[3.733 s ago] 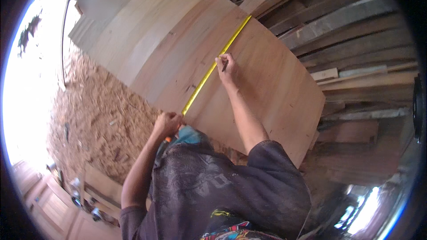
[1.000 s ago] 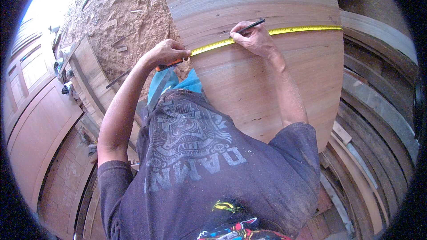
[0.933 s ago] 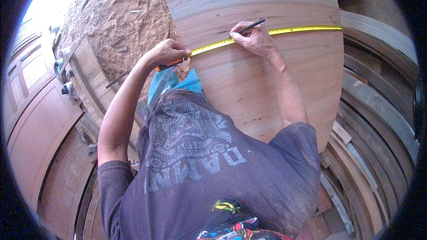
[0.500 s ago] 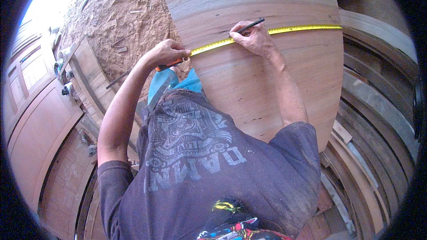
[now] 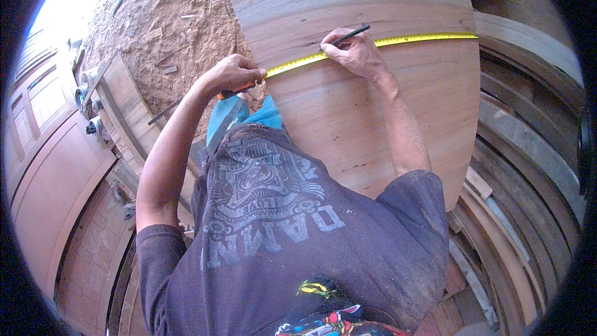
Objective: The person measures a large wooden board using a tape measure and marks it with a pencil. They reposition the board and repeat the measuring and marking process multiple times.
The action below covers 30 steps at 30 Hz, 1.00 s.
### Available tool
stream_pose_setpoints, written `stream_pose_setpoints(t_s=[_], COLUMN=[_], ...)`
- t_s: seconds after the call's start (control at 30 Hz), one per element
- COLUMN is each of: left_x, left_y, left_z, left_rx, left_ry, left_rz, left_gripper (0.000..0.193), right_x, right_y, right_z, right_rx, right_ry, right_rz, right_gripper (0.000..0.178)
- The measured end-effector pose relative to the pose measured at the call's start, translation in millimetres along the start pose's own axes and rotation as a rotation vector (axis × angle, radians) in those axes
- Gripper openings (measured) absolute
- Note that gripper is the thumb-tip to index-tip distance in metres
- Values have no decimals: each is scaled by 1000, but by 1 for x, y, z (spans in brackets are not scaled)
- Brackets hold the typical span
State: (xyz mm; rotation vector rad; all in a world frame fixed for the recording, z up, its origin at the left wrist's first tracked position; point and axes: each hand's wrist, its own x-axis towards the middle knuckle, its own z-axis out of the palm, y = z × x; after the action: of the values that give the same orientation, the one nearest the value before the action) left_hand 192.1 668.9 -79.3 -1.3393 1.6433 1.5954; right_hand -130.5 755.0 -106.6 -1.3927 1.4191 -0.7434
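Note:
A wide wooden panel [image 5: 367, 124] lies in front of me and to the right. Across it runs the yellow blade of a tape measure [image 5: 423, 37], pulled out from the panel's left edge to its right edge. My left hand [image 5: 233, 76] is closed around the orange and black tape case at the left edge, the thumb by the blade's mouth. My right hand [image 5: 357, 55] pinches a dark pencil [image 5: 351, 35], held slanted over the panel, its fingers resting against the tape blade. The pencil's tip lies close to the blade's far edge.
Wood shavings and scraps [image 5: 168, 37] cover the ground beyond the panel's left edge. Panelled wooden doors [image 5: 62, 174] stand at the far left, near a wooden frame [image 5: 121, 118]. Long boards [image 5: 528, 149] are stacked along the right side.

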Motion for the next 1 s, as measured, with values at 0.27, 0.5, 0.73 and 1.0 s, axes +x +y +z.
stream_pose_setpoints(t_s=[0.27,0.5,0.73,1.0], left_x=[0,4,5,8], left_y=[0,-9,-8,-11], left_z=[1,3,5,5], left_rx=[18,-15,-10,-19], left_ry=[10,35,34,40], left_rz=[-38,73,74,15], left_gripper=[45,46,41,40], right_x=[-1,1,1,1], right_y=[-5,-5,0,-8], right_z=[-1,-2,-1,-3], right_rx=[18,36,40,21], right_ry=[-1,-11,-15,-7], right_rz=[-18,12,17,13], right_gripper=[17,15,16,17])
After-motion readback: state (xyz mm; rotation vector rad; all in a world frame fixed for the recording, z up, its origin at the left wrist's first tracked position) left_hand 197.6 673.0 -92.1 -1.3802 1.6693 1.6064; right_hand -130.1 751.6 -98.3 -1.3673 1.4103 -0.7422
